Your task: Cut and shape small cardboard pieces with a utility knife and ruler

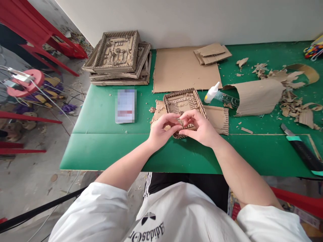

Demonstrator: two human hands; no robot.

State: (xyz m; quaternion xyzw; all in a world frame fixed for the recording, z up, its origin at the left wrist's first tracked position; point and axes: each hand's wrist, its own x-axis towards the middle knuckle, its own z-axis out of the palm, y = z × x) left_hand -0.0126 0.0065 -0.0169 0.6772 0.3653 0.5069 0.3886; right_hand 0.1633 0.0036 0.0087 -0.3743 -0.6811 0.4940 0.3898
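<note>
Above the near side of a small square cardboard frame [199, 102], my left hand [163, 130] and my right hand [199, 128] meet with fingertips pinched close together. Whatever they pinch is too small or hidden to make out. Low walls and ridged cardboard strips show inside the frame, whose front part the hands partly cover. It lies tilted on a flat corrugated cardboard piece [217, 117]. Just behind its right corner stands a white glue bottle [211, 94] with a pointed nozzle.
Stacked cardboard frames [118, 67] stand at back left, near a blurred phone-like rectangle [125, 107]. A cardboard sheet [185, 74] lies behind. To the right are a clear ruler [225, 98], curled cardboard [261, 97], torn scraps [292, 107] and a utility knife [302, 151] on the green table [101, 148].
</note>
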